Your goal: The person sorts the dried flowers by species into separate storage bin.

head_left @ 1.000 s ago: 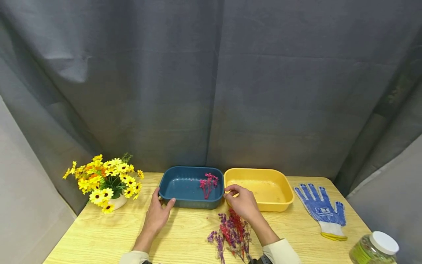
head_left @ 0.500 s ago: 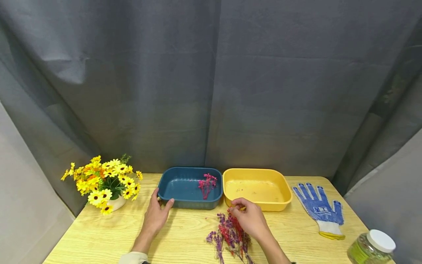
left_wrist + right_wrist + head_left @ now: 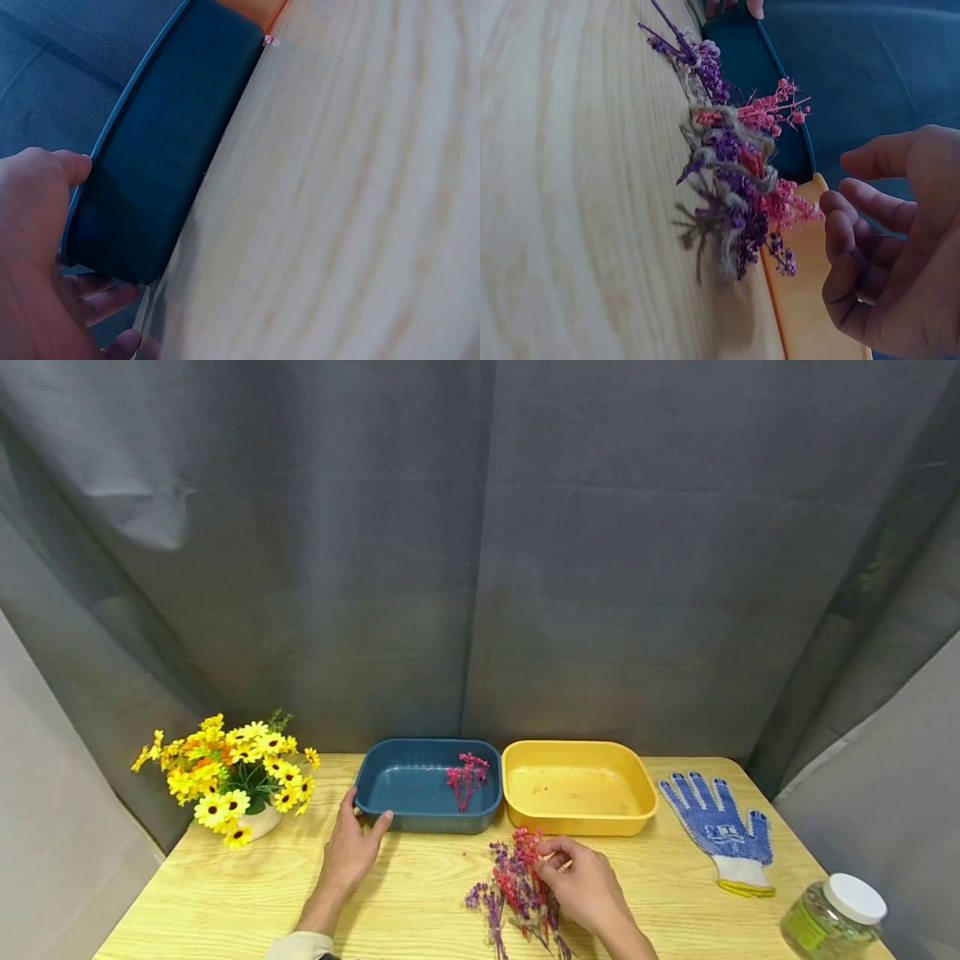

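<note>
At its front left corner, the dark blue tray [image 3: 427,824] is held by my left hand [image 3: 351,853]. In the left wrist view the thumb [image 3: 73,166] lies at the rim and the fingers [image 3: 105,302] wrap the tray's end. A pink dried flower sprig [image 3: 467,778] lies inside this tray, toward its right. Several purple and red dried flower bunches [image 3: 517,883] lie on the table in front. Over their right side is my right hand [image 3: 583,883], its fingertips close by the red blossoms. The right wrist view shows those fingers loosely bent, with twine-tied stems [image 3: 731,161] beside them.
A yellow tray [image 3: 581,825] adjoins the blue one on the right. Farther right lie a blue-and-white work glove [image 3: 720,831] and a clear jar with a white lid [image 3: 831,917]. Yellow flowers in a white pot [image 3: 258,821] stand at left, with a grey curtain [image 3: 480,568] behind.
My right hand has moved from the gap between the trays down toward the dried flower bunches. My left hand stays on the blue tray's corner. The head view has shifted slightly.
</note>
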The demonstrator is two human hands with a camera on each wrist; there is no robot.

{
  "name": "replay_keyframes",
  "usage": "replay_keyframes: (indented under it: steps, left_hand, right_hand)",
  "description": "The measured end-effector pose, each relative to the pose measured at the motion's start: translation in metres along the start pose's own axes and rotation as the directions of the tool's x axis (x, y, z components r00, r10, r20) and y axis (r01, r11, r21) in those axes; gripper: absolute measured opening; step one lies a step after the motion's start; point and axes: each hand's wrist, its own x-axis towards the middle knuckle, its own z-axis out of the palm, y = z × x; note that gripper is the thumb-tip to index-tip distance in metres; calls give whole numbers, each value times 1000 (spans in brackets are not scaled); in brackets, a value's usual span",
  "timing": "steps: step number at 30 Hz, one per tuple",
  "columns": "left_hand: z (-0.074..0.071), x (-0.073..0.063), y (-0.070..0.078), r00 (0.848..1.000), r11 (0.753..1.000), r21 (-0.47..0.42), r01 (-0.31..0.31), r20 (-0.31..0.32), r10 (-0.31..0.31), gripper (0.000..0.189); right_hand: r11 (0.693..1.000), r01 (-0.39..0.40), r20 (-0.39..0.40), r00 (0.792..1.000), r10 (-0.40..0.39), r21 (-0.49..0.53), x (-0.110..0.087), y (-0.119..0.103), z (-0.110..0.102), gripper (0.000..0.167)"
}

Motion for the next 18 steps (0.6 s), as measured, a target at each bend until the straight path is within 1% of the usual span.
replay_keyframes:
  steps: [3, 6, 11, 16, 18]
  left_hand:
    - [1, 1, 0, 1000, 1000, -6, -1, 0, 1, 97]
    - [1, 1, -2, 1000, 1000, -4, -3, -1, 3, 97]
    - [1, 2, -3, 1000, 1000, 1, -6, -2, 6, 97]
    - [1, 2, -2, 1000, 1000, -4, -5, -7, 4, 94]
    - [1, 2, -2, 1000, 1000, -1, -4, -9, 4, 94]
  right_hand:
    - [999, 1, 15, 1000, -1, -34, -3, 4, -2, 6]
    - [998, 16, 52, 999, -13, -60, -5, 8, -1, 3]
    - [994, 36, 109, 994, -24, -102, -5, 16, 4, 11]
    - [981, 7, 127, 992, 18, -193, -4, 23, 8, 21]
    - [977, 0, 131, 991, 29, -211, -4, 25, 9, 23]
